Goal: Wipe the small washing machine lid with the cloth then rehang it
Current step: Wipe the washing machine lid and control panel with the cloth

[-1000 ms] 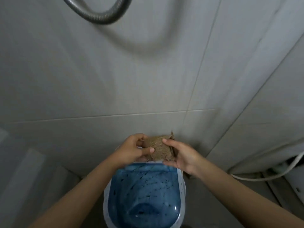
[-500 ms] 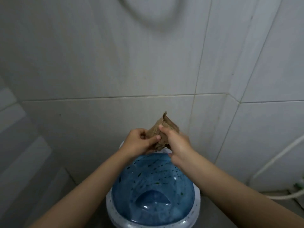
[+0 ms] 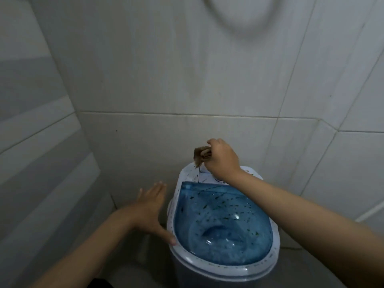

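The small washing machine [image 3: 220, 267] stands low in the middle, white-rimmed, with a see-through blue lid [image 3: 218, 242] speckled with dark bits. My right hand [image 3: 221, 159] hovers over the machine's back edge, closed around a bunched brown cloth [image 3: 199, 155] that pokes out to the left of my fingers. A thin thread hangs from the cloth toward the lid. My left hand [image 3: 150, 208] is open and flat to the left of the machine, its thumb touching the white rim.
Grey tiled walls [image 3: 187, 69] close in behind and on both sides, meeting in a corner at the right. A pale hose or cable [image 3: 372, 210] runs along the right wall low down. The floor around the machine's base is dim.
My left hand let go of the cloth and dropped to the machine's left rim. My right hand now holds the bunched cloth alone. The view tilted down, showing more of the lid.
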Tool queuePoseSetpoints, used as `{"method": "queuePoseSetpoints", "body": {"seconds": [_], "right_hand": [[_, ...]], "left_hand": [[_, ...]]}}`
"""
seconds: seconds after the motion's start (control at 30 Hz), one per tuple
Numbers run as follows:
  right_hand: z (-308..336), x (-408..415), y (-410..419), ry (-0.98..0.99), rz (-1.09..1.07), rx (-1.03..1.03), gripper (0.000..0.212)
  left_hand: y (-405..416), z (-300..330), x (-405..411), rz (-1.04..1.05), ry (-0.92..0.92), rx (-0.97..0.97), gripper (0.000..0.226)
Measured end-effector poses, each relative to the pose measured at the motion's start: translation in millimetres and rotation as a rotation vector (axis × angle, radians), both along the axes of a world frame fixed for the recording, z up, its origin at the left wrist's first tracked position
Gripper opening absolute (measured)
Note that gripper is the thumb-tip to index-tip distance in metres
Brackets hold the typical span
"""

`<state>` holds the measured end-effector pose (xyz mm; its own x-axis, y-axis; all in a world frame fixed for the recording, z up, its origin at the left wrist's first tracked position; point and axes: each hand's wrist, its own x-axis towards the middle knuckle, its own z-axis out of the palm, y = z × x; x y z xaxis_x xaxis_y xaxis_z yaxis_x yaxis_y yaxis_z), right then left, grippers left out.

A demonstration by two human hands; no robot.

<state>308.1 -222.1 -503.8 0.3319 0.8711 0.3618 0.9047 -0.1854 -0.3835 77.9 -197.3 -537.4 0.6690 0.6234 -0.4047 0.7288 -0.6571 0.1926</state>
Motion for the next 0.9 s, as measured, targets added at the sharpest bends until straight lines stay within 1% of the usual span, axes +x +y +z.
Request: {"method": "queuePoseSetpoints", "body": {"seconds": [0.07, 0.13, 0.17, 0.27, 0.4, 0.53, 0.7, 0.9], "right_hand": [[-8, -7, 13, -0.153, 0.031, -0.062, 0.031], [-21, -11, 23, -0.222, 0.011, -0.13, 0.026], [-29, -13, 26, -0.232, -0.006, -0.164, 0.027], [-52, -18, 31, -0.169, -0.002, -0.199, 0.036], [-57, -23, 38, -0.14, 0.047, -0.226, 0.041], [-53, -31, 37, -0.185, 0.101, -0.26, 0.04], [-62, -52, 25, -0.218, 0.264, -0.288, 0.036], [-64, -68, -2, -0.158, 0.379, -0.278, 0.042]], "left_hand": [[0, -20, -9, -0.042, 0.009, -0.012, 0.15], [-4, -34, -15, -0.074, -0.008, -0.033, 0.15], [-6, -39, -16, -0.084, -0.026, -0.041, 0.15], [-8, -50, -15, -0.104, -0.091, -0.049, 0.15], [-4, -57, -13, -0.11, -0.13, -0.045, 0.148], [-3, -63, -8, -0.106, -0.168, -0.068, 0.146], [2, -73, -6, -0.11, -0.18, -0.044, 0.15], [0, -77, -5, -0.112, -0.284, -0.048, 0.147]]}}
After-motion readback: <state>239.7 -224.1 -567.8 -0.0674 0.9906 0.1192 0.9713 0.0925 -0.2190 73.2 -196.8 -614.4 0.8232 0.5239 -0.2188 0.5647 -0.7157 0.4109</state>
